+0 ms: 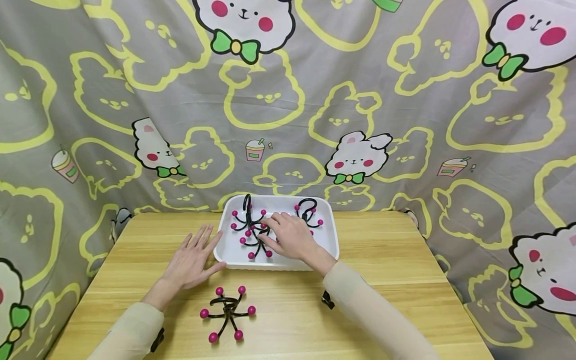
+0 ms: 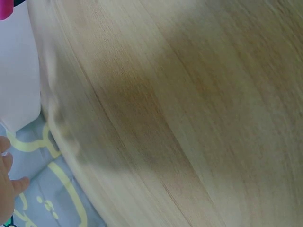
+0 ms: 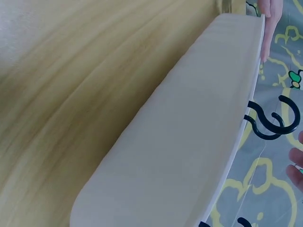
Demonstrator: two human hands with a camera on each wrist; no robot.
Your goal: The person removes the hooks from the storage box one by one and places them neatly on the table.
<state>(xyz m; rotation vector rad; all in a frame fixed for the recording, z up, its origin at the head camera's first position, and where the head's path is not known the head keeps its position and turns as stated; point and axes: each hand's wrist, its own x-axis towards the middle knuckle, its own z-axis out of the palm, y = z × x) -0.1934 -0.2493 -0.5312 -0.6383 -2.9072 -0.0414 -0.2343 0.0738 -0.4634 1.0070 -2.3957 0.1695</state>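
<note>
A white tray holds several black hook hangers with magenta balls on their arm tips. My right hand is over the tray, thumb and fingers parted beside the front hanger. In the right wrist view, its fingertips stand apart from the black hooks that rise above the tray wall. With fingers spread, my left hand lies along the tray's left side, thumb and fingertips at its rim. Another hanger rests on the table in front of the tray.
Within the tray, one hanger stands at the left and another at the right. The wooden table extends around the tray. A patterned curtain hangs behind and at both sides.
</note>
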